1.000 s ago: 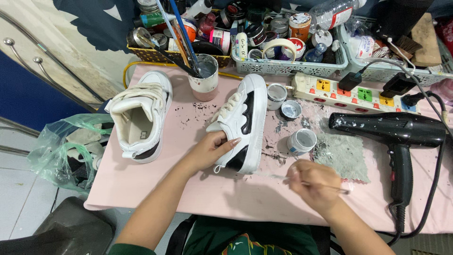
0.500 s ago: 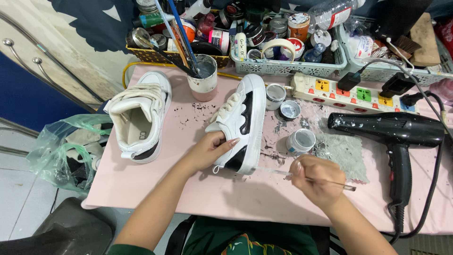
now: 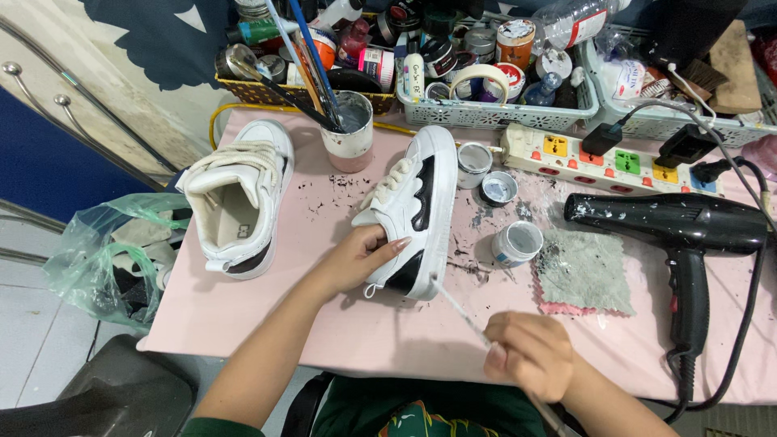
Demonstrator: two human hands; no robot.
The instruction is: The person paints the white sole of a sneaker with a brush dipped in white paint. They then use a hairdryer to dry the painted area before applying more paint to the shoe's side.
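Observation:
A white sneaker with black side panels (image 3: 421, 202) lies on its side on the pink table (image 3: 324, 324). My left hand (image 3: 360, 257) grips its heel end. My right hand (image 3: 530, 356) holds a thin paintbrush (image 3: 463, 307) whose tip points at the sole edge near the heel. The second white sneaker (image 3: 239, 202) stands upright at the left, untouched. Beside the held shoe's right side stands a small open paint pot (image 3: 516, 241), and two more little pots (image 3: 486, 174) are just beyond it.
A black hair dryer (image 3: 680, 235) lies at the right beside a grey rag (image 3: 584, 271). A power strip (image 3: 615, 154), a cup of brushes (image 3: 350, 129) and baskets of paint jars (image 3: 486, 65) line the back. A green plastic bag (image 3: 113, 259) hangs at the left.
My right hand has drawn back toward me and turned the brush so its tip now points at the shoe's heel instead of lying level to the right. The left hand stays on the shoe.

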